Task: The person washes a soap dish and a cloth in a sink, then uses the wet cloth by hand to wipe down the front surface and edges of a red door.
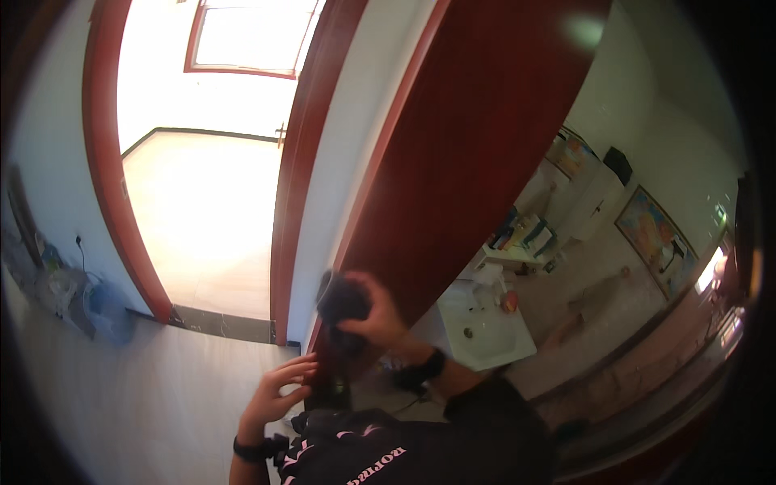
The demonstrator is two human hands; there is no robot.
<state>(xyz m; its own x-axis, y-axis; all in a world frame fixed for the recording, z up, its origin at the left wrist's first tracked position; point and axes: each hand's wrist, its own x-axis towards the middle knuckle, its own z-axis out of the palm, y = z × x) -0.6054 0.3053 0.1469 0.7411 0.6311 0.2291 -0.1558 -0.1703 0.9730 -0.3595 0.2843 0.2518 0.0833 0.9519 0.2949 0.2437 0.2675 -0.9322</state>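
Note:
My right hand (379,318) grips a dark, bunched thing (344,303), probably a cloth, near the edge of a dark red door (461,121). Blur hides the exact shape of what it holds. Lower and to the left, my left hand (282,385) has its fingers spread, with the fingertips at the edge of the red woodwork; whether they touch it I cannot tell. A black band is on each wrist.
Beyond the door, at the right, are a white washbasin (485,333), a shelf with bottles (515,251) and a framed picture (655,239). A red-framed doorway (103,182) opens onto a bright room. A bluish translucent container (109,312) stands by the left wall.

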